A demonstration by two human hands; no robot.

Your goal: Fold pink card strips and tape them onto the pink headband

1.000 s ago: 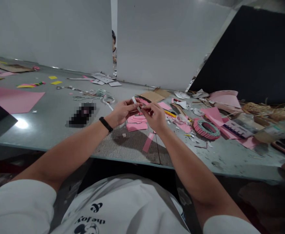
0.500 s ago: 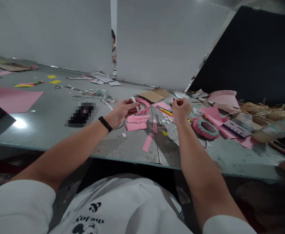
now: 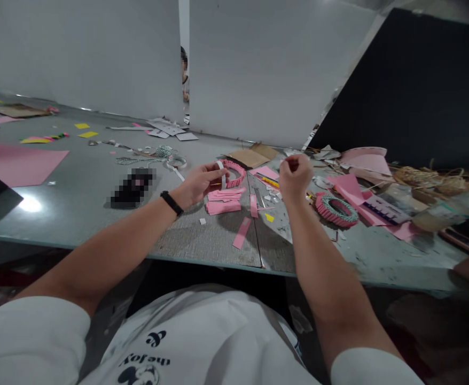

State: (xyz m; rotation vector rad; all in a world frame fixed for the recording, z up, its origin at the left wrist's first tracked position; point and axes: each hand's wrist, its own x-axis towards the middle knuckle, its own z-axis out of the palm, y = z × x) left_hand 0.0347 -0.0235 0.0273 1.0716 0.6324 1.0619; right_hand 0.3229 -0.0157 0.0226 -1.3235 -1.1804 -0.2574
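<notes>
My left hand (image 3: 202, 183) is closed on a ring of pink pleated paper (image 3: 237, 172), its fingers at the left side. A white band shows at the ring's near left part, beside my fingertips. Right of it my right hand (image 3: 296, 174) is held above the table in a closed pinch; whatever it may hold is hidden by the fingers. Below the ring lies a stack of pink paper strips (image 3: 223, 205). A loose pink strip (image 3: 242, 233) rests closer to the table's front edge. A second pink ring with grey-green cord (image 3: 336, 209) lies right of my right forearm.
A phone-like dark object (image 3: 133, 188) lies left of my left hand. A yellow pencil (image 3: 269, 181) and paper scraps lie between my hands. Brown cardboard (image 3: 253, 155) is behind them. A clear bottle (image 3: 438, 211) and raffia-like fibre (image 3: 419, 179) crowd the right side.
The pink piece seen at my right fingertips earlier no longer shows; that hand has turned slightly and its fingers are curled. My left hand still holds the ring. The view has shifted slightly.
</notes>
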